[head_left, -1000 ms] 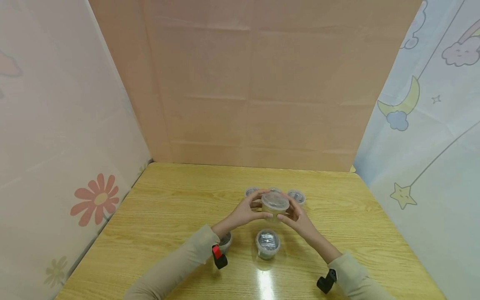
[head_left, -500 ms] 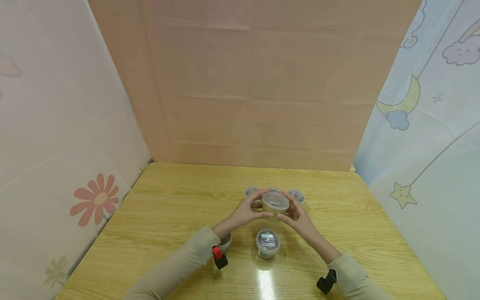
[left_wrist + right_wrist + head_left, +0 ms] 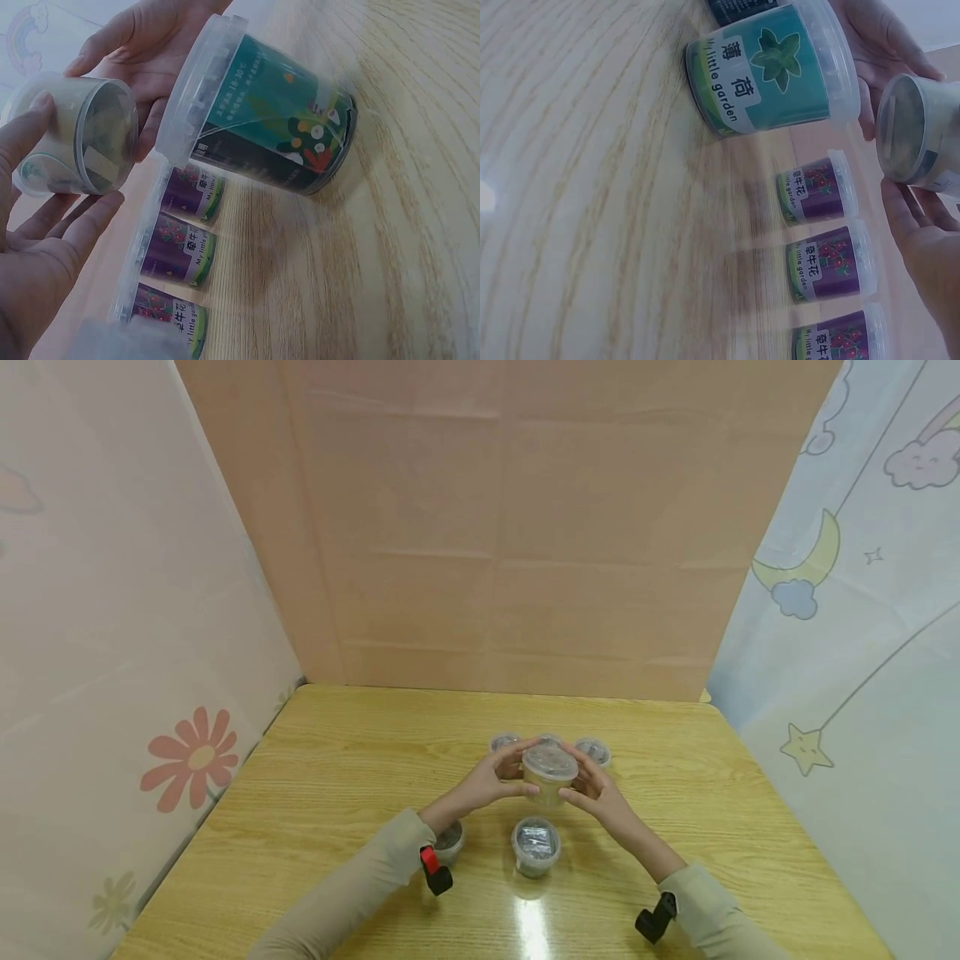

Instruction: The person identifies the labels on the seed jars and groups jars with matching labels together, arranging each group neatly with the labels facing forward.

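Note:
Between my two hands, in the head view, a lidded clear plastic tub (image 3: pixel 550 778) with a pale yellowish wrap is held up above the table. My left hand (image 3: pixel 480 785) grips its left side, thumb at the front. Round the opposite side curl the fingers of my right hand (image 3: pixel 606 802). Both wrist views show the tub's round base, with fingers on either side. Below the hands stands a tub with a green label (image 3: pixel 536 847); the right wrist view shows a mint leaf on that tub's label (image 3: pixel 776 60) and the words "My little garden".
Behind the held tub, several tubs with purple flower labels (image 3: pixel 829 259) stand in a row. Another lidded tub (image 3: pixel 450 842) is partly hidden by the left wrist. The wooden table (image 3: pixel 360 735) meets a brown backdrop (image 3: pixel 487 568) and patterned side sheets.
Both hands keep hold of the tub at almost the same spot. My left thumb has slid slightly left and my right thumb slightly right, showing more of the tub's front.

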Demonstrator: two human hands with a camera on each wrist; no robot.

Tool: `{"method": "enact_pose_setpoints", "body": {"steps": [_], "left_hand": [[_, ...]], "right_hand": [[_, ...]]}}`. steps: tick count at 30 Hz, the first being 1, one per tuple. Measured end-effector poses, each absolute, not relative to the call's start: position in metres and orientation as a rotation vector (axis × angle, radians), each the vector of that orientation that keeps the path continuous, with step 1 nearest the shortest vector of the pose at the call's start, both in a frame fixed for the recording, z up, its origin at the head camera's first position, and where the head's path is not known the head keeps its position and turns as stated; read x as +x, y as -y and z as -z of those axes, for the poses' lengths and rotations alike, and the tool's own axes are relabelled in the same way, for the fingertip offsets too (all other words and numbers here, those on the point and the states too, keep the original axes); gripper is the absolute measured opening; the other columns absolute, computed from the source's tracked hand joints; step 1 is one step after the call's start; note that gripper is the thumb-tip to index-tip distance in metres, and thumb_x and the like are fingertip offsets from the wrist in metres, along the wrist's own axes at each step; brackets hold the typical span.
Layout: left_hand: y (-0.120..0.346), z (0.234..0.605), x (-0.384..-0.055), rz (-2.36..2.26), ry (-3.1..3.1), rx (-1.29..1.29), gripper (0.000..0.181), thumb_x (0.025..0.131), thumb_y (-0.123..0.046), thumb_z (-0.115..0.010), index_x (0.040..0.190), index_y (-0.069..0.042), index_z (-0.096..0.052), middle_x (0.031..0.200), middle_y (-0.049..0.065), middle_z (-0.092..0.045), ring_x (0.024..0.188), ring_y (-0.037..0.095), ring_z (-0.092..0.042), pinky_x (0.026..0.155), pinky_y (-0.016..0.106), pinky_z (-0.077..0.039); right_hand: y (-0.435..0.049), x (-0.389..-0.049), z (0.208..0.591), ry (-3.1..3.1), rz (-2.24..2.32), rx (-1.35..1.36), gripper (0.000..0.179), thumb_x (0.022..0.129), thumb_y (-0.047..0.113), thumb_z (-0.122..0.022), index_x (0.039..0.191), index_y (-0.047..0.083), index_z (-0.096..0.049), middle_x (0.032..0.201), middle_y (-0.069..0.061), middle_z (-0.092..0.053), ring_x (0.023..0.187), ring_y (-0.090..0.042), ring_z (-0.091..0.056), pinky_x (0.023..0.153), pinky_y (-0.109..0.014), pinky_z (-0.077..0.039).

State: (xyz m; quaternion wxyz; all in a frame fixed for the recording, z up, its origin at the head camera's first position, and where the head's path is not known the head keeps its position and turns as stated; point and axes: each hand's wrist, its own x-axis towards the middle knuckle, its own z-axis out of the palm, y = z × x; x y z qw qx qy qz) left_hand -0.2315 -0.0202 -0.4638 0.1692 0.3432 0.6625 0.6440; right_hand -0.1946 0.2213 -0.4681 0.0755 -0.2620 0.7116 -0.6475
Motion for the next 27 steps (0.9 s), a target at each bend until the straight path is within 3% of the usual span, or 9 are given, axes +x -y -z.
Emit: {"method": "enact_pose_setpoints", "body": {"steps": [11,21,27], "left_hand": [[0.017,0.461,-0.226,-1.897,-2.023,0.854,0.069,0.080,-0.017,-0.073,0.140,-0.020,-0.039,0.131,0.010,-0.051,0.109,0.022,-0.059,0.084,0.034,-0.053],[0.015,0.462,-0.225,-1.884,-2.130,0.848,0.066,0.079,-0.023,-0.074,0.137,-0.026,-0.043,0.127,0.008,-0.053,0.108,0.022,-0.060,0.086,0.032,-0.052],[0.014,0.461,-0.225,-1.864,-2.115,0.827,0.069,0.080,-0.016,-0.072,0.139,-0.027,-0.039,0.132,0.011,-0.050,0.113,0.025,-0.056,0.089,0.032,-0.050]], "right_hand": [[-0.220,-0.191,0.465,-2.297,1.878,-0.708,0.065,0.094,0.011,-0.054,0.149,0.014,-0.018,0.145,-0.016,-0.034,0.114,-0.010,-0.049,0.088,-0.026,-0.047],[-0.212,-0.192,0.466,-2.375,1.918,-0.688,0.069,0.089,0.009,-0.062,0.146,0.006,-0.022,0.138,-0.021,-0.042,0.108,-0.008,-0.054,0.086,-0.023,-0.049],[-0.212,-0.193,0.465,-2.396,1.915,-0.674,0.068,0.090,0.011,-0.062,0.146,0.006,-0.024,0.138,-0.020,-0.043,0.108,-0.008,-0.054,0.088,-0.023,-0.048]]}}
